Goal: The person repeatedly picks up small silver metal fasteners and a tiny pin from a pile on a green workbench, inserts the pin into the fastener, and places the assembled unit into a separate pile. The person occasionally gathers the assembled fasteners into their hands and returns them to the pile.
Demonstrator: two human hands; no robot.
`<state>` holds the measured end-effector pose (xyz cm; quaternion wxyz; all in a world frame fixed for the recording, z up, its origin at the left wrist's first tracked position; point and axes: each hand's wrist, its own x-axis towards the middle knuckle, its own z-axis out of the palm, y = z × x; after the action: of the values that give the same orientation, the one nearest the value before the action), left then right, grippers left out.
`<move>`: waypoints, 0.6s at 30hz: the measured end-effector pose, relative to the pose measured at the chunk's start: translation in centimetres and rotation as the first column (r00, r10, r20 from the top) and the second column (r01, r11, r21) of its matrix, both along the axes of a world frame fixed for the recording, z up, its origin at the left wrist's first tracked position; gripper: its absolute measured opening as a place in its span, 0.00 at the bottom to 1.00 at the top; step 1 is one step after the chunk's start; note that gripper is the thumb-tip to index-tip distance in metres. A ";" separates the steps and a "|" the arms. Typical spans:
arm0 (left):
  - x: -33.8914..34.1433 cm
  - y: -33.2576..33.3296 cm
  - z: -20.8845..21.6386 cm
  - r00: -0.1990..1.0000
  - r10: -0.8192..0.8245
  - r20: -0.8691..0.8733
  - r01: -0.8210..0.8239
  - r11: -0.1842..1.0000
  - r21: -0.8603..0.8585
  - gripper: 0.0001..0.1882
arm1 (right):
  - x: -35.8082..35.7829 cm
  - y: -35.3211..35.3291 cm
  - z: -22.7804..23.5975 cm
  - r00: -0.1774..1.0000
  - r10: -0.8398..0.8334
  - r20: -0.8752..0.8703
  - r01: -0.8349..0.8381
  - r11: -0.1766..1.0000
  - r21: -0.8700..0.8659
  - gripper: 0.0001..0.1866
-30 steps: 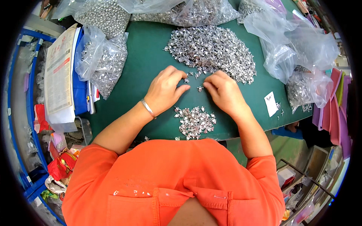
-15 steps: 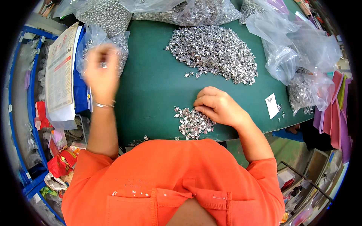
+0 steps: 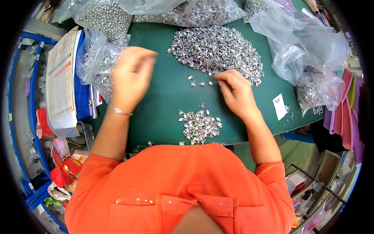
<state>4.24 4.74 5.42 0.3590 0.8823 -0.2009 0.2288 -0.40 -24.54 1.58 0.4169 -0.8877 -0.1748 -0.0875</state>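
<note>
Green worktop (image 3: 159, 105). 12 o'clock: large clear bag (image 3: 194, 15), silver metal pieces inside, cut off at top. 11: bead bag (image 3: 103, 17), rounded silver beads, also cut off. 10–11: side bag (image 3: 102, 66), silver pieces, partly behind left hand. Near 3: right-hand bag (image 3: 309, 93), silver pieces. 12–1: large heap (image 3: 218, 52) of pieces. Left hand (image 3: 133, 78) at 10, blurred; cannot tell whether fingers grasp anything. Right hand (image 3: 237, 93) at 2, fingers bent; grip unclear. Small heap (image 3: 199, 126) near centre. Loose pieces (image 3: 201, 83) between heaps.
</note>
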 end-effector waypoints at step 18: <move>-1.9 -6.1 -5.7 0.928 -0.330 -0.172 0.340 0.940 0.032 0.08 | -1.2 0.1 0.5 0.999 0.031 0.008 -0.031 0.997 -0.072 0.05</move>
<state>2.30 -1.33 -0.29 0.3808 0.8615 -0.3252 0.0844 -1.57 -24.42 2.12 0.3851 -0.8989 -0.1935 -0.0788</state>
